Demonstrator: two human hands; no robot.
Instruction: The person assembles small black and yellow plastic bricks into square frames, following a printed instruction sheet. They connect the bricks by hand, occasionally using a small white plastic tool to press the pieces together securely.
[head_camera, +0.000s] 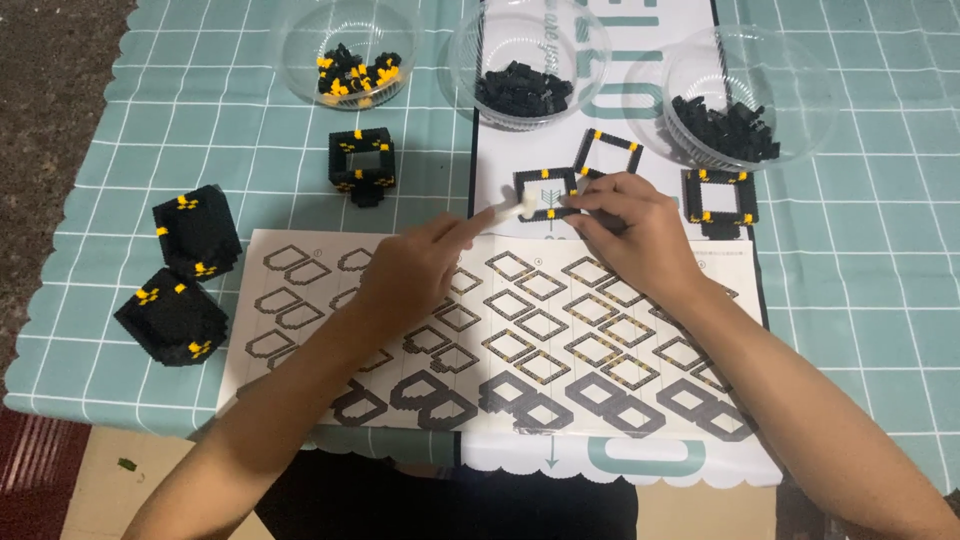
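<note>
Left hand (420, 268) is pinching a small white tool (508, 208) between thumb and fingers, its tip poking at the left edge of a flat square frame (547, 193) made of tiny black bricks with yellow corners. Right hand (628, 232) is curled down over the right side of that same frame, fingertips pressing on it, so it's pinned to the table between both hands, sitting just past the top edge of the instruction sheet (520, 340) with all the diamond-shaped step diagrams. Right behind it there's a second frame (607, 152) tilted like a diamond, and off to the right a third frame (720, 197) that looks a layer or two thicker. Further back are three clear bowls: the left bowl (345, 45) has mixed black and yellow pieces, the middle bowl (528, 55) and the right bowl (750, 95) hold only black ones. A hollow cube section (362, 165) stands near the left bowl, and two finished black blocks (185, 275) sit at the far left on the teal checked tablecloth (860, 290).
</note>
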